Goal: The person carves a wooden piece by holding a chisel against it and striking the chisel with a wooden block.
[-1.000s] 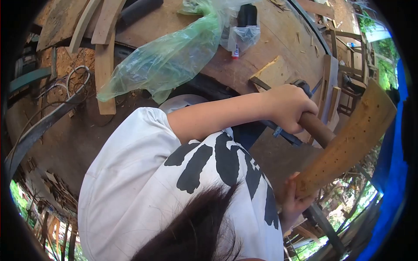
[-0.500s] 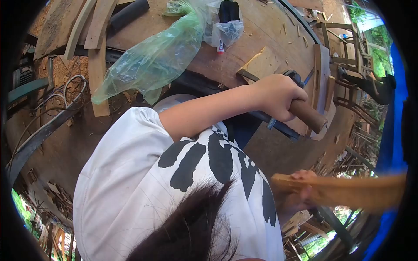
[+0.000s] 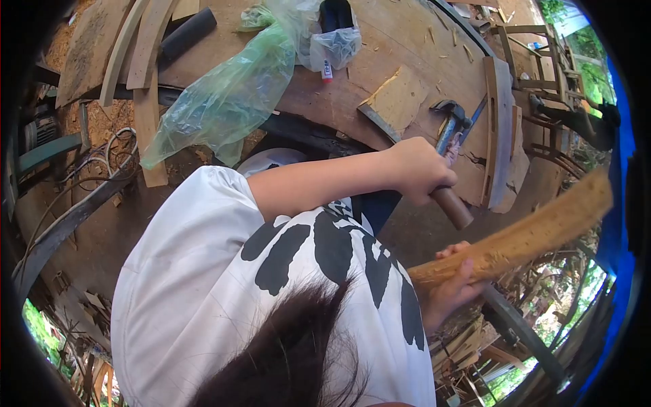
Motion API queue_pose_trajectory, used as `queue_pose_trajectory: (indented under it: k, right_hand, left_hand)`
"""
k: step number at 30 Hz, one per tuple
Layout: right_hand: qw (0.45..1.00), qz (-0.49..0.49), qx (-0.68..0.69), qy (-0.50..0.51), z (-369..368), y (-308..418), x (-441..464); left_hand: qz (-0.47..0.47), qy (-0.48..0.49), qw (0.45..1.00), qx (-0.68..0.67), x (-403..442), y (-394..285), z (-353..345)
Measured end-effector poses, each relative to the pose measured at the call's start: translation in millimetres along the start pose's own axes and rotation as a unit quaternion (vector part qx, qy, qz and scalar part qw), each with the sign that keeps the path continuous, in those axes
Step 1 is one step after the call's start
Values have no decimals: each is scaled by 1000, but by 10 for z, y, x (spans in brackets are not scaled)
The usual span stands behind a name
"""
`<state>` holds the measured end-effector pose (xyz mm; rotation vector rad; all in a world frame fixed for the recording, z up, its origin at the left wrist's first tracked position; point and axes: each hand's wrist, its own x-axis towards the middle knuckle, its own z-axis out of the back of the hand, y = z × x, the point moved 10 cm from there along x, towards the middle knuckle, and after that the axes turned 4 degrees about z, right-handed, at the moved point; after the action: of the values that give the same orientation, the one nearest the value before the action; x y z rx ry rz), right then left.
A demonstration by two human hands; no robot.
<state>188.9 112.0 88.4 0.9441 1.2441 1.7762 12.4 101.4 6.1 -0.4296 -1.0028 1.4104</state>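
Note:
My left hand (image 3: 422, 169) reaches across from the left, closed around a brown cylindrical handle (image 3: 453, 207) whose blunt end sticks out below the fist. The rest of that tool is hidden by the hand. Just beyond the fist, a claw hammer (image 3: 449, 125) with a blue shaft lies on the workbench (image 3: 400, 34). At the lower right, my right hand (image 3: 456, 288) grips a curved wooden piece (image 3: 536, 230) near its lower end. The piece slants up to the right, off the bench, its near end partly hidden by the white shirt.
A green plastic bag (image 3: 227, 95) hangs over the bench edge beside a marker (image 3: 327, 71). Wooden strips (image 3: 146, 51) and a dark tube (image 3: 188, 35) lie at upper left. A flat board (image 3: 400, 98) and upright slats (image 3: 498, 129) are on the bench. Cables (image 3: 112, 152) lie left.
The curved wooden piece has swung its far end upward and is less blurred. My left hand has shifted left and slightly down with the brown handle, uncovering more of the hammer. The view has shifted slightly.

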Motion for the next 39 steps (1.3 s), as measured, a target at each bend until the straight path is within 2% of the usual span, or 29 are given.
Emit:
queue_pose_trajectory:
  k: [3,5,12,15,17,22,26,39]
  right_hand:
    - [997,-70,9,-21,-4,-283,-120]
    - [992,-117,34,-37,-5,-472,-207]
    - [980,-168,65,-80,62,-762,-312]
    - [979,-177,57,-88,95,-825,-333]
    - [974,-198,45,-101,136,-908,-360]
    - [972,-211,57,-88,143,-1073,-384]
    - [972,-215,71,-66,17,-1044,-356]
    - [973,-221,4,-67,-108,-937,-280]
  left_hand:
    - [-5,39,999,22,-6,-11,-145]
    - [5,107,992,66,-32,38,-350]
    - [-39,139,979,146,-235,225,-757]
    - [-74,99,979,160,-307,109,-660]
    - [-98,23,990,101,-293,-115,-264]
    - [-96,-4,995,41,-159,-307,208]
    - [-90,-50,995,-5,-6,-215,401]
    - [-36,-78,995,-44,172,-14,595]
